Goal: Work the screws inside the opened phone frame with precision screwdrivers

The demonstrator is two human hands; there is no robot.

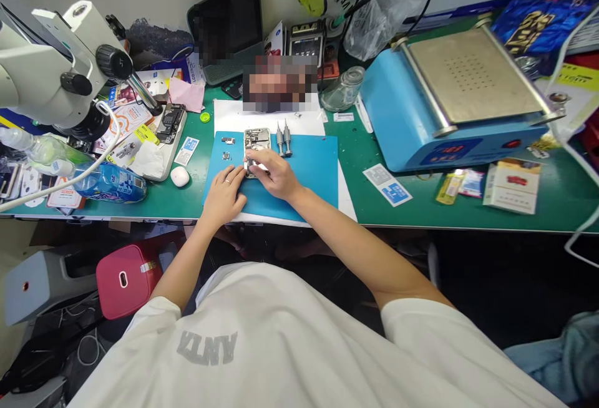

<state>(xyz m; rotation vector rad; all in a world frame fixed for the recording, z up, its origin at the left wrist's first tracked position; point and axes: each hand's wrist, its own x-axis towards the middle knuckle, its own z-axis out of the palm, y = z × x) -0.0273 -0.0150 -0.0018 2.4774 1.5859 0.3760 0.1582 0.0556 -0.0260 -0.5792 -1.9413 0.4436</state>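
An opened smartphone, its inner parts showing, lies on a blue mat. My left hand rests on the mat at the phone's lower left, fingers stretched out, with the fingertips at its edge. Over the lower half of the phone is my right hand, its fingers drawn together; whatever they may pinch is hidden. Two small screwdrivers stand just right of the phone. To its left lie a small phone part and another small metal piece.
A microscope overhangs the left side, above a blue bottle and a white earbud case. At right stands a blue heating plate machine, with a glass jar beside it. A cigarette box lies near the front edge.
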